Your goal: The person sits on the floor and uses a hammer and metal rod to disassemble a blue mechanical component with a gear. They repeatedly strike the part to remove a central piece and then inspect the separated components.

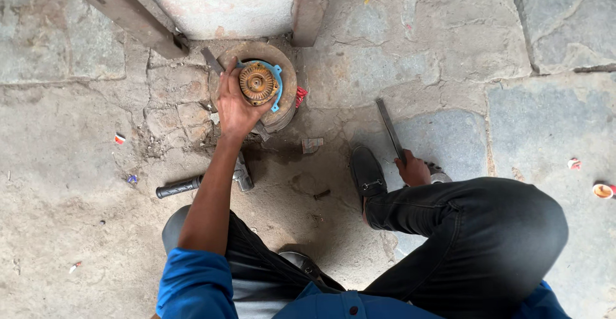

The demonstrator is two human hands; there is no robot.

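My left hand (pixel 235 105) reaches forward and grips a rusty round metal part (pixel 258 83) with a blue rim. The part rests on a thick rusty disc (pixel 287 75) that lies on the stone floor by a wall. My right hand (pixel 411 169) is low by my right knee, closed around the near end of a long flat metal bar (pixel 388 125) that slants away over the floor. I am squatting, with a black shoe (pixel 367 172) between the two hands.
A hammer with a black rubber grip (pixel 181 186) lies on the floor under my left forearm. Rusty steel beams (pixel 122 8) lean at the wall behind the disc. A small red scrap (pixel 300 96) lies beside the disc. A small cup (pixel 603 191) sits at far right.
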